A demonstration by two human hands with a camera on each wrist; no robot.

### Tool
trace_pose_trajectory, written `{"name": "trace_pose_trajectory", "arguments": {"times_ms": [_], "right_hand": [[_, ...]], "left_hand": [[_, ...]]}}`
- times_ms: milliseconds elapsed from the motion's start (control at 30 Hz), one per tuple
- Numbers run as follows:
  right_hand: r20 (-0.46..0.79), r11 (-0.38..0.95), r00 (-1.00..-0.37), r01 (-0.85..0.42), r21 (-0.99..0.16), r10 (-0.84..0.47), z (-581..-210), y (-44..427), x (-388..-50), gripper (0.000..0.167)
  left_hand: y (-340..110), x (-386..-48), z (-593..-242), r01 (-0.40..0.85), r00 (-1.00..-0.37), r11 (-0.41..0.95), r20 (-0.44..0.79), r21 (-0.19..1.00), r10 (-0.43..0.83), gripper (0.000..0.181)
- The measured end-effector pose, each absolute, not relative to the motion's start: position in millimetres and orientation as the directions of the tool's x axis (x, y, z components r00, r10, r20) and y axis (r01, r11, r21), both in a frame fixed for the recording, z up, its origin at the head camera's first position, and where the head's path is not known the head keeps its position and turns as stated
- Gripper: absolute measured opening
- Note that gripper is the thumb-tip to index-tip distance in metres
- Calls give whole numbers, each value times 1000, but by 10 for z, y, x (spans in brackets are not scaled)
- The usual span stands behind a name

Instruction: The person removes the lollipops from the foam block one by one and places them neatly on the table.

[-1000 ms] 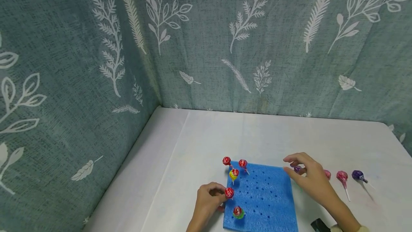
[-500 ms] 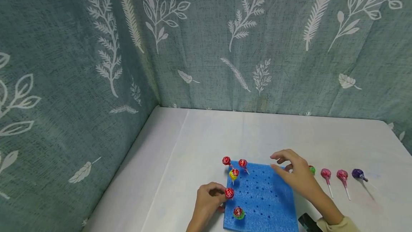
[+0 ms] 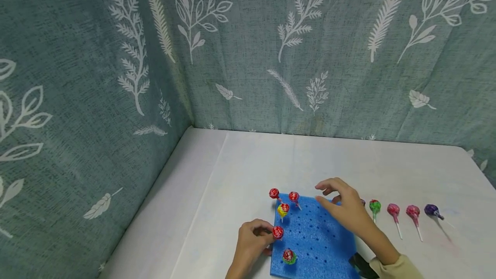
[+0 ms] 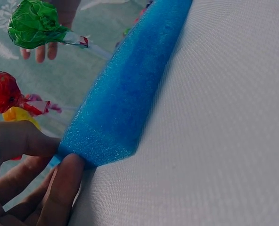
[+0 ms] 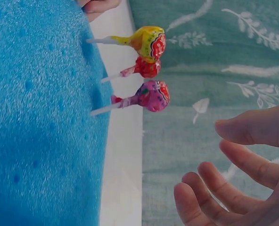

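A blue foam board (image 3: 306,231) dotted with small holes lies on the white table. Several lollipops stand in it by their sticks: a red one (image 3: 277,232), a yellow one (image 3: 283,210) and a red-and-green one (image 3: 289,256) among them. At the board's left edge my left hand (image 3: 252,241) holds on; in the left wrist view its thumb and fingers (image 4: 66,183) pinch the foam. Over the far right part of the board hovers my right hand (image 3: 346,206), fingers apart and holding nothing. The right wrist view has a pink-wrapped lollipop (image 5: 153,96) standing near that hand, not touched.
Right of the board, lollipops lie in a row on the white table (image 3: 240,171): a green one (image 3: 374,206), two pink ones, a dark purple one (image 3: 432,211), and another partly behind my right hand. A leaf-patterned curtain (image 3: 248,55) borders the table.
My right hand has moved left from beside the lollipop row to above the board, uncovering the green lollipop. The left hand stays at the board's edge.
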State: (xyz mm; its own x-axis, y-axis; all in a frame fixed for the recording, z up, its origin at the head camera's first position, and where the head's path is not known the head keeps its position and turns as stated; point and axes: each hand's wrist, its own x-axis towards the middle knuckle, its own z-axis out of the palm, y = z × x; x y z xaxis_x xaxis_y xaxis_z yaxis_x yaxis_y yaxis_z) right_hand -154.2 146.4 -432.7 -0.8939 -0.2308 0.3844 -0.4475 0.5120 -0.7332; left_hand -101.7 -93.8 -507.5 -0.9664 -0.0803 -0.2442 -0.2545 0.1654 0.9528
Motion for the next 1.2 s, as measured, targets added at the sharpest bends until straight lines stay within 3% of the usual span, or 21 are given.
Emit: {"name": "trace_pose_trajectory", "arguments": {"times_ms": [967, 1200], "right_hand": [[228, 458, -924, -353, -816, -307, -4514, 1028, -1663, 31], [253, 451, -914, -380, -808, -316, -4579, 917, -1690, 26]], "left_hand": [[-932, -1009, -5071, -245, -968, 170, -232, 955, -91, 15], [-939, -1007, -5078, -240, -970, 157, -229, 958, -86, 15]]}}
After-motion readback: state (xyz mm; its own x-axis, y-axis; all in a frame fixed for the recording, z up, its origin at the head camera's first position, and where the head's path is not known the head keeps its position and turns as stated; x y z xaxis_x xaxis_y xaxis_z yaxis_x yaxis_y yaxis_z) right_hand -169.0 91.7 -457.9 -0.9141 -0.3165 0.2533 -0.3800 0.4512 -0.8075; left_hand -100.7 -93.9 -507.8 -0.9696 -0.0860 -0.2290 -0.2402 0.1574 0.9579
